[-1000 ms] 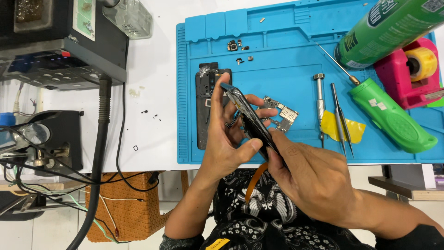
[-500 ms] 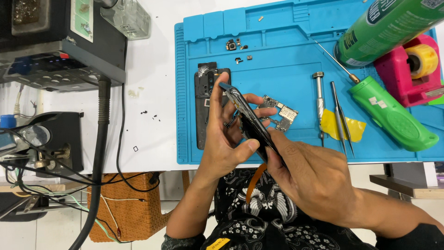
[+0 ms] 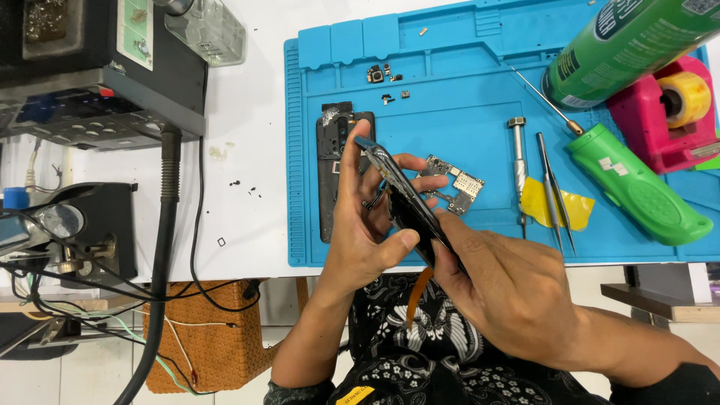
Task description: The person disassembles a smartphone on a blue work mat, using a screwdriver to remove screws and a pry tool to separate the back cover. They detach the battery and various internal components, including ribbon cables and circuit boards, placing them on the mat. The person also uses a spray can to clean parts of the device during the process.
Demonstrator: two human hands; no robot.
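Both hands (image 3: 375, 232) (image 3: 517, 292) grip phone (image 3: 405, 199) — mat (image 3: 465, 120) beneath.

White table (image 3: 247, 112): blue mat (image 3: 465, 75), black station (image 3: 90, 82), glass jar, possibly (image 3: 206, 28).

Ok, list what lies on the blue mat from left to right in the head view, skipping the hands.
Black phone frame → circuit board → screwdriver → tweezers → green tool → pink tape dispenser.

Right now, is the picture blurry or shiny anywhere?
Head view: mostly sharp and evenly bright; the blue mat shows clear detail, the green spray can has a soft shine, and the phone between the left hand and right hand looks dark.
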